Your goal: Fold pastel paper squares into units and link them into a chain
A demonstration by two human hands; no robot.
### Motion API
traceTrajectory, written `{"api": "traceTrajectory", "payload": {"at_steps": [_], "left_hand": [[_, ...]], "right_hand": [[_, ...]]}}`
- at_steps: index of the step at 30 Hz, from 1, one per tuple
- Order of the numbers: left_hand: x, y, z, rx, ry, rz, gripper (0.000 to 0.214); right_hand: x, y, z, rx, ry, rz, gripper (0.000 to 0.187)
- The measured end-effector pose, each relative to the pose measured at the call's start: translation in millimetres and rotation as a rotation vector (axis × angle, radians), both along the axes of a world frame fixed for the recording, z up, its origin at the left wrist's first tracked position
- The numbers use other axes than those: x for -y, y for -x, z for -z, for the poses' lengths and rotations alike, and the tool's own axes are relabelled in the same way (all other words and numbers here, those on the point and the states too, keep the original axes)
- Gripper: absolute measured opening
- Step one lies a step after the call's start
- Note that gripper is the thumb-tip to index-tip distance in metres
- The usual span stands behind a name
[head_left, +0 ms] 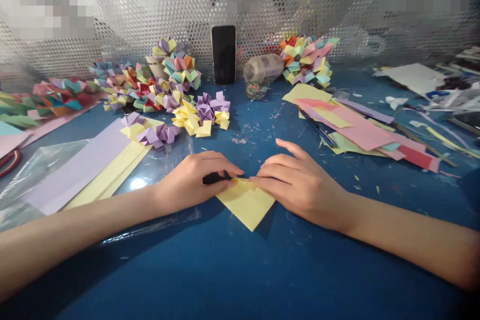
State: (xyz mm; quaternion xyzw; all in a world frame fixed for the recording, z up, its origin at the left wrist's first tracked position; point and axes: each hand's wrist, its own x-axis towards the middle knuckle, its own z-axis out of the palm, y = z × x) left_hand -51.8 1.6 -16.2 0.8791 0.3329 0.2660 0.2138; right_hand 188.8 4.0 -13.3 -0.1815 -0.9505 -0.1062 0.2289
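Observation:
A yellow sheet of paper (pixel 248 204) lies on the blue table, one corner pointing toward me and its far edge folded. My left hand (pixel 198 175) pinches its upper left part between thumb and fingers. On the upper right side, my right hand (pixel 300 182) presses the paper with its fingertips, the index finger lifted away. Parts of the paper's far edge are hidden under the fingers. Beyond my left hand stand folded yellow paper pieces (pixel 187 119) and purple ones (pixel 212 107).
Purple paper strips (pixel 80 167) and yellow strips (pixel 112 175) lie at left on clear plastic. Many-coloured origami clusters (pixel 176 67) line the back. A phone (pixel 224 55) stands upright beside a plastic bottle (pixel 264 67). Pink paper (pixel 356 127) and scraps spread at right; scissors (pixel 10 162) sit far left.

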Motion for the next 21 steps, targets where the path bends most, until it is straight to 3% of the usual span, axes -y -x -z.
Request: {"api": "traceTrajectory", "payload": {"at_steps": [3,9,21], "left_hand": [[1.2,-0.5,1.6,0.003,-0.019,-0.026,0.023],[0.5,0.9,2.9,-0.02,-0.186,0.072,0.019],[4.9,3.5,-1.8,-0.269,-0.57,0.152,0.024]], "right_hand": [[1.1,0.2,0.3,0.04,-0.079,-0.044,0.025],[5.8,0.6,-0.7,0.143,-0.244,-0.066,0.021],[11.1,2.1,-2.4,0.206,-0.306,-0.035,0.019]]}}
